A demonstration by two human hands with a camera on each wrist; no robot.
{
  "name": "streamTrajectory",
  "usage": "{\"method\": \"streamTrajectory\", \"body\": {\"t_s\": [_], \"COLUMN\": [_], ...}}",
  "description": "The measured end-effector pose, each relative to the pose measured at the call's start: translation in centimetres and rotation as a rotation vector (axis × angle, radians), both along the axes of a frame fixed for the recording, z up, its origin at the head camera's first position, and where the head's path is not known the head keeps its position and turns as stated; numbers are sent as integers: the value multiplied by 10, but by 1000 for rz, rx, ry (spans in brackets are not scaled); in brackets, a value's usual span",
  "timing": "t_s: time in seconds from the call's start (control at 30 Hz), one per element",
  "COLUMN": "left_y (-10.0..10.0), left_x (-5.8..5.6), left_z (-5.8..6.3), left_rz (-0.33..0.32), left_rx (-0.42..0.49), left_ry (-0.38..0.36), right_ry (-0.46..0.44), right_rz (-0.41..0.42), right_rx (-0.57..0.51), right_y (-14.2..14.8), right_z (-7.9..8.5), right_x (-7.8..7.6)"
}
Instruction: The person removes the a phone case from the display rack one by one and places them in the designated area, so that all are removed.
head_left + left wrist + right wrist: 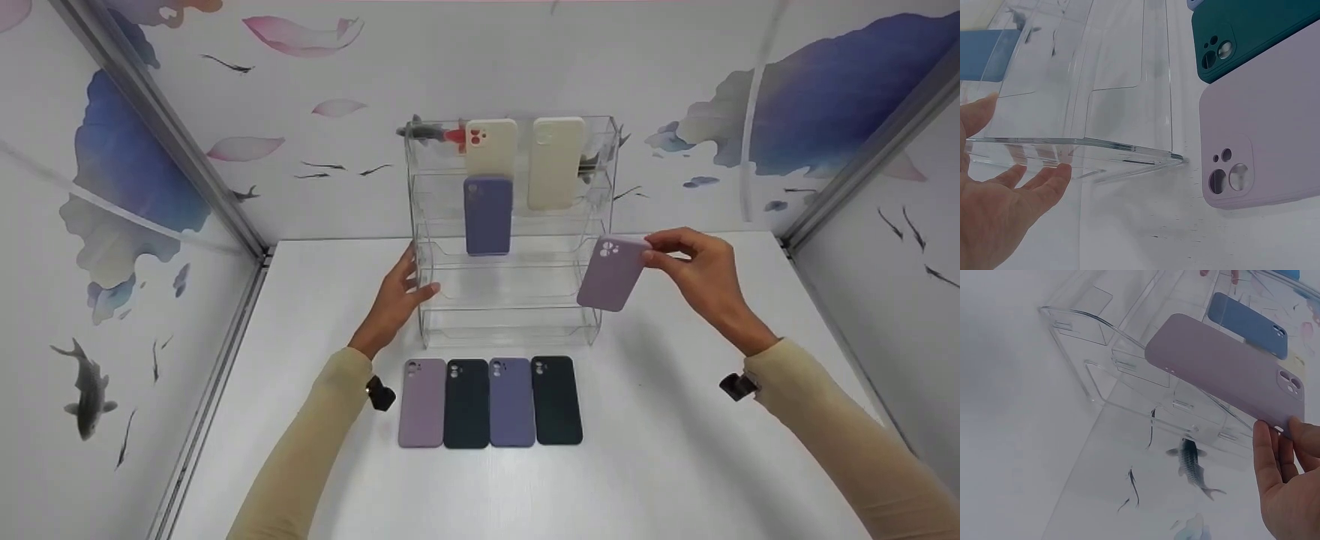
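Note:
A clear stepped acrylic display rack stands in the middle of the table. My left hand holds its left side panel, thumb at the front edge and fingers along the outside, as the left wrist view shows. Between thumb and fingers, my right hand pinches a light purple phone case by its camera end. The case tilts in the air, overlapping the rack's lower right side. Two cream phone cases, one left and one right, stand on the upper tiers, with a blue-violet case below the left one.
Several cases lie side by side before the rack: a light purple one, a dark one, a blue-violet one and a dark green one. Printed white panels enclose the back and sides of the table.

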State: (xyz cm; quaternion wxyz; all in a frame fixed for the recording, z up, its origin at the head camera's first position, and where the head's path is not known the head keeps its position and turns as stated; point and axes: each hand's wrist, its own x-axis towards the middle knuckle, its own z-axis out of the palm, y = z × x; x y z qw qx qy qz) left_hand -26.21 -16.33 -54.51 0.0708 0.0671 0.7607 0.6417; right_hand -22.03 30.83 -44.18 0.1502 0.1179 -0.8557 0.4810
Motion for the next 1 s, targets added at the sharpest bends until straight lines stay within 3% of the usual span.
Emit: {"method": "streamTrajectory", "body": {"t_s": [1.0], "left_y": [0], "left_x": [2], "left_z": [1], "left_rz": [3], "left_rx": [-16], "left_ry": [10], "right_ry": [-96], "right_rz": [33], "right_rx": [14], "right_y": [12], "right_z": [-54], "right_x": [28]}}
